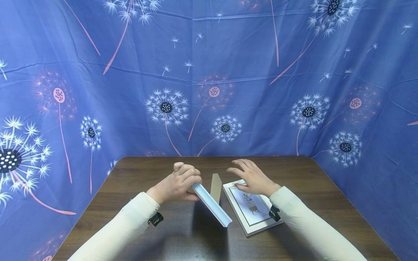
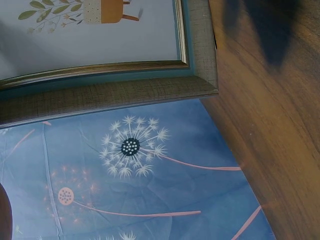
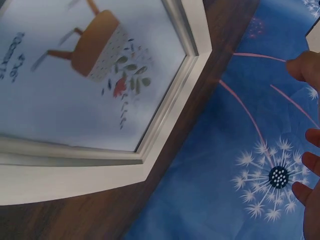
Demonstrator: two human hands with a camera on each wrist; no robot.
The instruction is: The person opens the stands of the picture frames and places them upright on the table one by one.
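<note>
My left hand [image 1: 177, 183] grips one picture frame [image 1: 212, 204] by its upper edge, fingers over the top and thumb below. That frame is tilted up, its edge toward the head camera, and a brown stand [image 1: 216, 188] sticks out behind it. In the left wrist view, the held picture frame [image 2: 150, 85] shows a print of a plant in an orange pot with legs. My right hand [image 1: 254, 179] hovers over the far part of a white picture frame [image 1: 249, 229], its fingers spread and holding nothing. This second frame, with a similar potted-plant print [image 3: 95, 55], lies face up on the table.
Both frames are over a dark brown wooden table [image 1: 130, 224]. A blue cloth [image 1: 261, 101] with dandelion prints hangs behind the table and along both sides. Each wrist wears a small black camera [image 1: 155, 219] over a white sleeve.
</note>
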